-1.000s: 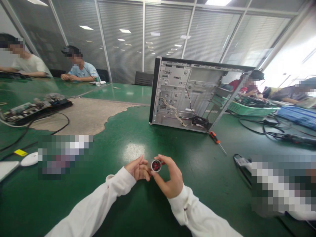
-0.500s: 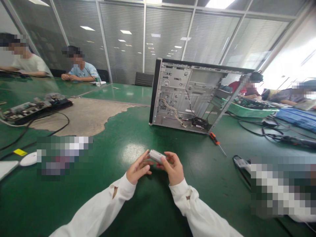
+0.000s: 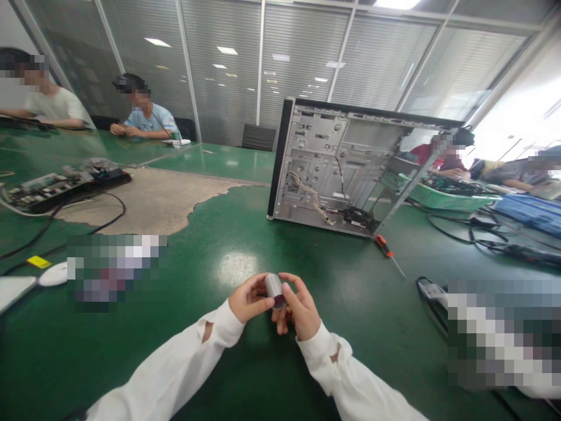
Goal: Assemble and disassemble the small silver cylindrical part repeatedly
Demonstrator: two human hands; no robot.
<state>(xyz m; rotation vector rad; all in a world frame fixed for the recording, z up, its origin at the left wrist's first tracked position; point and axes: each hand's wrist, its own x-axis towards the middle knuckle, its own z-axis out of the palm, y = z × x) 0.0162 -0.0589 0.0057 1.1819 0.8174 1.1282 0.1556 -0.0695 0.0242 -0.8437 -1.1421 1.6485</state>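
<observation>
A small silver-grey cylindrical object (image 3: 274, 287) is held between both hands above the green table (image 3: 193, 339). Its lower end looks dark reddish. My left hand (image 3: 249, 299) grips its left side between thumb and fingers. On the right side, my right hand (image 3: 302, 307) has its thumb and index finger on the object, with the other fingers curled below. Beyond the hands stands an open metal computer case (image 3: 350, 164), with loose wires and a black fan inside. An orange-handled screwdriver (image 3: 385, 247) lies at its lower right corner.
At the left are a circuit assembly (image 3: 65, 184), black cables and a torn tan patch (image 3: 162, 196). To the right, a green basket (image 3: 460, 200), a blue basket (image 3: 530, 211) and coiled cables (image 3: 486, 234). Several people sit around the table.
The object has turned from lying slantwise to more upright, its lower end now facing me. My left hand has closed on it, having been spread beside it. The view has shifted slightly.
</observation>
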